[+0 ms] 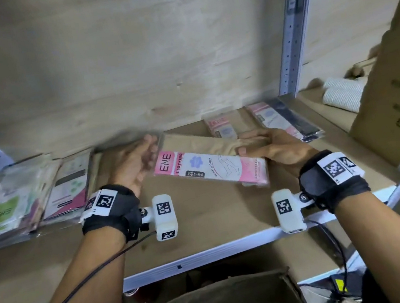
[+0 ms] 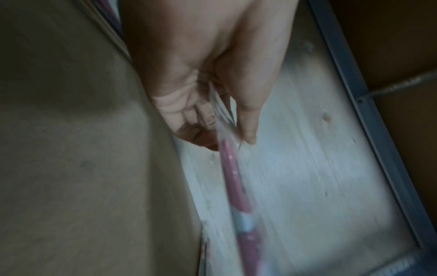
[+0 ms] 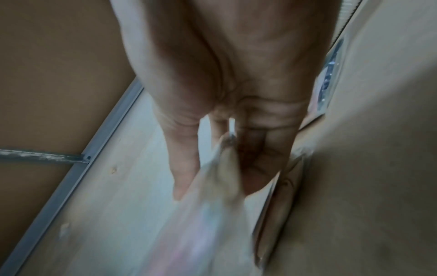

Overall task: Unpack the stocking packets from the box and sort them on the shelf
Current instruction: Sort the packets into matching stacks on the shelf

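My right hand (image 1: 277, 147) pinches the pink packet (image 1: 212, 169) over the middle of the shelf (image 1: 207, 230), and my left hand (image 1: 132, 163) pinches a blurry packet (image 1: 127, 138), so I can sort both.

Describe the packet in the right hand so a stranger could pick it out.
On the wooden shelf, mid-span, the right hand holds a long pink stocking packet. Unlike the pink packets lying flat behind, it sits crosswise.

Dim, soft indoor light; the left hand (image 1: 133, 160) is motion-blurred, both wrist views smeared, head-view edges bowed.
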A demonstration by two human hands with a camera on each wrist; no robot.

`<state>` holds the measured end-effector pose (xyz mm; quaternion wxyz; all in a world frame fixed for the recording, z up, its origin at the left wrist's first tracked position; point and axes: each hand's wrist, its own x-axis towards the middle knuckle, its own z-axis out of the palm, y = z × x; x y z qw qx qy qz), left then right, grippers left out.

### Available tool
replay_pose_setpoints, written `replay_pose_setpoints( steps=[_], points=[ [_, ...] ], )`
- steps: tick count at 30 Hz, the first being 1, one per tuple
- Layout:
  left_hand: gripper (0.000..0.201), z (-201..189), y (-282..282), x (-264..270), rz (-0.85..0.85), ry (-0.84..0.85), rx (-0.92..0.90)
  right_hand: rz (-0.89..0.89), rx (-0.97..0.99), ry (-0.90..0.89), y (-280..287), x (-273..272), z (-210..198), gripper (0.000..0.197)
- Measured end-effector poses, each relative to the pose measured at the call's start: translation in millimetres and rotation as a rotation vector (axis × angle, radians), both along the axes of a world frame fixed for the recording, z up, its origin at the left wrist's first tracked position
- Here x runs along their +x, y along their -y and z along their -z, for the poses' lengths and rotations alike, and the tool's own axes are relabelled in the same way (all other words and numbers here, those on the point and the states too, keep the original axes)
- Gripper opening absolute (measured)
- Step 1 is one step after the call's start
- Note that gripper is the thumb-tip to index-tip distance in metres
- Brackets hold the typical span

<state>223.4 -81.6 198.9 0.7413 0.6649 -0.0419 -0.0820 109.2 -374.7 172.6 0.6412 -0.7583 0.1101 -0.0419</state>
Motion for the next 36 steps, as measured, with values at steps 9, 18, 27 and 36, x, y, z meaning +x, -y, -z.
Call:
replay_pose_setpoints(
  steps=[9,18,27,36],
  points=[
    [0.024,9,39,-4,-0.109,-0.022,0.203,0.315,0.218,0.208,6,-3,9,0.051],
    [0.053,6,27,-9,0.083,-0.166,-0.095,0.268,0.229,0.263,-6,5,3,0.037],
    [0.035,11,16,3,0.113,-0.012,0.071,0.223,0.24,0.258,-14,13,6,0.034],
    [0.039,11,8,3,-0.037,-0.252,-0.135,0.235,0.319,0.234,-19,12,5,0.038]
  ],
)
